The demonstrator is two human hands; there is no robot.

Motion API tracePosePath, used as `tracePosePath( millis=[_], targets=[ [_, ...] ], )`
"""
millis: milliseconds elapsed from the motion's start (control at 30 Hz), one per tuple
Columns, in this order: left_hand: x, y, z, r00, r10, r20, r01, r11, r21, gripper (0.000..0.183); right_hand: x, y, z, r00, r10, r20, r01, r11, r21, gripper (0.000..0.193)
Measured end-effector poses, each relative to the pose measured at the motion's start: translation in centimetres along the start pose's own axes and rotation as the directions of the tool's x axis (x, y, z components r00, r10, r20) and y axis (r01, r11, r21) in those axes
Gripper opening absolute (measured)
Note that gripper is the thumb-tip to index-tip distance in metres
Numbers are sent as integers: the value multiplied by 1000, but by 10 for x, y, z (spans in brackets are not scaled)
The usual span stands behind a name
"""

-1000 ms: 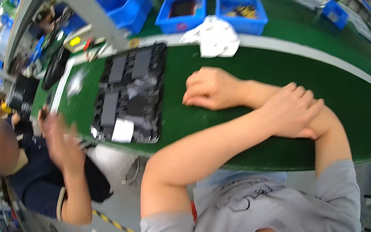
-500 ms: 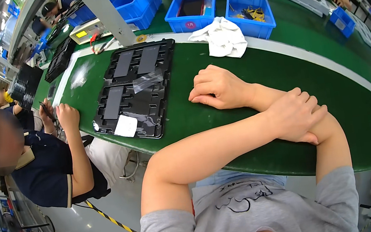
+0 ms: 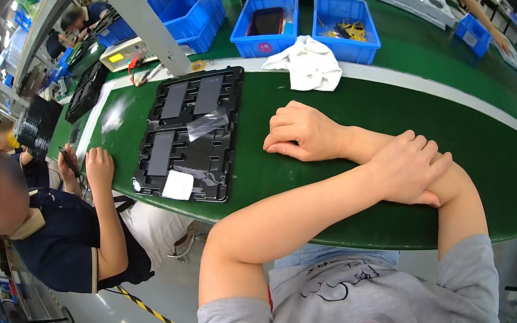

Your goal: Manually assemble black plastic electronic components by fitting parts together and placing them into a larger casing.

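Note:
My arms are crossed over the green table [image 3: 288,184]. My left hand [image 3: 413,167] lies across my right forearm [image 3: 368,141] near the elbow, fingers and thumb wrapped over it. My right hand [image 3: 306,131] rests on the tabletop in a loose fist, and nothing shows in it. To its left sits a black moulded tray [image 3: 235,95] with three dark grey flat rectangular pieces, one of them a far-right piece [image 3: 208,94]. A clear plastic strip [image 3: 207,124] and a white paper slip [image 3: 178,185] lie on the tray.
Beyond my right hand lies a crumpled white cloth [image 3: 311,65]. Behind it stand a blue bin [image 3: 265,45] with a dark flat device and another blue bin [image 3: 355,52] with yellow pieces. A grey post [image 3: 147,28] rises behind the tray. A co-worker [image 3: 61,235] sits close at left.
The view has tilted slightly, so the far bins and tray appear lower. My hands keep their pose. At far right, another person's arm has reached farther down and right.

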State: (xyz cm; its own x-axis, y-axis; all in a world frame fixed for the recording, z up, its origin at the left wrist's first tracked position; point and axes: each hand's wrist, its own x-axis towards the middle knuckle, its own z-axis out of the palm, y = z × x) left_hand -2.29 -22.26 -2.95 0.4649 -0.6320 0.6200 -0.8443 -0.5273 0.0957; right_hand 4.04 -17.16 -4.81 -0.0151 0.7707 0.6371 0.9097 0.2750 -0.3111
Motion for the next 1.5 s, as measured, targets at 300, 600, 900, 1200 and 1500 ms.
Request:
tracePosePath(
  millis=[300,600,900,1200,1500],
  targets=[
    [1,0,1,1000,-3,2,3,1000,2,73,-3,0,1,1000,18,6,-18,1000,4,5],
    [1,0,1,999,-13,33,13,1000,-1,73,-3,1,0,1000,24,20,-24,1000,-10,5],
    [1,0,-1,999,-13,46,14,1000,-7,72,-4,1,2,1000,24,18,-24,1000,-13,5],
    [6,-2,-3,998,52,32,-53,998,45,55,-6,2,9,1000,19,-22,-17,998,55,6],
    [12,1,-5,997,73,13,-74,994,82,53,-10,-1,6,997,81,-3,-80,986,149,8]
  ],
)
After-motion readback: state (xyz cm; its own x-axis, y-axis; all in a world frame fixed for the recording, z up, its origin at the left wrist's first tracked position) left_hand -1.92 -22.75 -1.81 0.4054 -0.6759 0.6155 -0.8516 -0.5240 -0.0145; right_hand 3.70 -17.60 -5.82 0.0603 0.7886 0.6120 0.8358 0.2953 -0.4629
